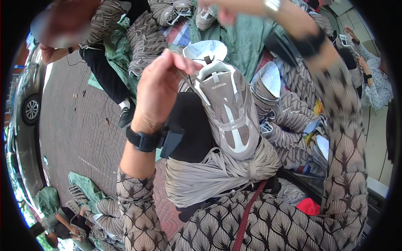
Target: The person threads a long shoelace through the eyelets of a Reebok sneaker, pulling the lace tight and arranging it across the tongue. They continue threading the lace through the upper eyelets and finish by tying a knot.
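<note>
A grey-and-white sneaker (230, 113) rests toe toward me on my lap, its tongue and collar pointing away. At the left side of its collar, my left hand (159, 85) is closed, thumb and fingers pinching a thin greyish shoelace (191, 80) near the upper eyelets. My right hand (224, 11) is raised beyond the shoe at the top edge, smeared by motion, so its fingers and anything in them cannot be made out. Under the sneaker's toe lies a thick bundle of pale grey laces (205, 178) across my lap.
Stacked shoe uppers (293, 108) lie to the right, with more stacks (144, 42) at the far left on green sheeting (238, 46). Another person (104, 67) sits at the upper left, and others are at the right and lower left. A car (25, 113) stands at the left.
</note>
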Tool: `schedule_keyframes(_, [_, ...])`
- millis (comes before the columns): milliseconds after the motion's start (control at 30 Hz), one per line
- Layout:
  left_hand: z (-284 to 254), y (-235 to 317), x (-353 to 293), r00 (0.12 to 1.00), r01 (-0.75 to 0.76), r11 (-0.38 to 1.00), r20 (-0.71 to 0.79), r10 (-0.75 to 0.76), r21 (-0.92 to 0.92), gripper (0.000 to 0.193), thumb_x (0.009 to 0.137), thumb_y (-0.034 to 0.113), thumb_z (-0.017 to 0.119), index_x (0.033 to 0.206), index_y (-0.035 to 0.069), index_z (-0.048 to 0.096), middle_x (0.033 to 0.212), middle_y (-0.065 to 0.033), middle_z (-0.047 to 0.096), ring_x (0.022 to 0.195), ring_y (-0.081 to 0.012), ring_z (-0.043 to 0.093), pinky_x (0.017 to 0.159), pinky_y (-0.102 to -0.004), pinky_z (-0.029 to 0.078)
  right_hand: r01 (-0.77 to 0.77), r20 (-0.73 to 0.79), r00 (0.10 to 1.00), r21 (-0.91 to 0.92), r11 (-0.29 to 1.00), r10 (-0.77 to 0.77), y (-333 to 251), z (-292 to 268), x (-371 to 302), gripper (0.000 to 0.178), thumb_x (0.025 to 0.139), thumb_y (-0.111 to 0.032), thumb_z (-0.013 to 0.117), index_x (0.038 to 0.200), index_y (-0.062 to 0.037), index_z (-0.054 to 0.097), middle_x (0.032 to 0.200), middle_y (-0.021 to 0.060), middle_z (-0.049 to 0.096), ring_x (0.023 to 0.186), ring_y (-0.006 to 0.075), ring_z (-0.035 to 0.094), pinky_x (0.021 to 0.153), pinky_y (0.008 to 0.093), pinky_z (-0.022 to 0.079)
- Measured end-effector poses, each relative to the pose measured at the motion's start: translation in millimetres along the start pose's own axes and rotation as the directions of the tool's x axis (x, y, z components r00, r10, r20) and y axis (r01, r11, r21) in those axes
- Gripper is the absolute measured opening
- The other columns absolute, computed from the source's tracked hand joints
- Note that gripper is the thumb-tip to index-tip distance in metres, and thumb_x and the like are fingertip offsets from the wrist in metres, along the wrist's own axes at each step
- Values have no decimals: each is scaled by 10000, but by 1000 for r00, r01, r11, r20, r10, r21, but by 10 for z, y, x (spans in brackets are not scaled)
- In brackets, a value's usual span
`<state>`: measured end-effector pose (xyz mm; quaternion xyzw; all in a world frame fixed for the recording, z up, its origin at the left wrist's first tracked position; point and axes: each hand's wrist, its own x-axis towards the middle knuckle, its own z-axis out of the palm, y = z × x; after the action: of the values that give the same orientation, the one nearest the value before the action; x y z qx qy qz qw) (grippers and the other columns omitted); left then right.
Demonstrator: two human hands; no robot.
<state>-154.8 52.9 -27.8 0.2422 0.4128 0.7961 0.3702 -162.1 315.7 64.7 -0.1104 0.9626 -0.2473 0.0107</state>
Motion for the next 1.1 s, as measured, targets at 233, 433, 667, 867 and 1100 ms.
schedule_keyframes(233, [288,199,49,978,-200,975,70,194,92,368,1068,303,373,960,24,587,940,-75,618,1065,-229,580,1038,-399,388,-54,173,981,664,746,-83,-704,1211,-1192,388,1022,-348,479,1107,-3,636,983,119,702,895,146,668,816,269,506])
schedule_keyframes(433, [-105,828,-392,981,-74,978,-191,36,-197,322,1049,256,487,1262,23,548,736,34,369,691,-74,383,717,-233,403,285,-268,959,910,-302,96,-397,-39,-1774,308,1000,-146,489,713,-109,386,630,-29,286,556,105,307,631,278,359])
schedule_keyframes(667, [-2159,1868,-2102,744,-130,981,-669,0,-145,449,1020,347,524,1330,23,529,633,53,264,530,-71,219,494,-238,221,548,-344,752,800,-244,562,2213,-1265,-4236,133,1030,-32,412,910,-21,469,676,-30,289,575,102,327,959,380,386])
schedule_keyframes(867, [-2862,2441,-5077,-106,-28,991,-986,126,129,269,1028,154,365,1185,48,556,643,24,330,552,-135,304,520,-268,313,473,-287,369,877,88,884,3186,-1703,-6177,85,997,-84,532,937,-26,547,667,-20,399,645,102,437,979,380,432])
schedule_keyframes(1100, [-3338,1026,-4076,144,78,994,-986,-82,-71,327,1026,243,469,1276,40,522,670,47,348,496,-82,256,454,-252,266,-76,-378,-106,925,371,920,2435,-1225,-6771,393,952,-182,630,1292,5,565,986,72,653,982,172,624,947,344,469])
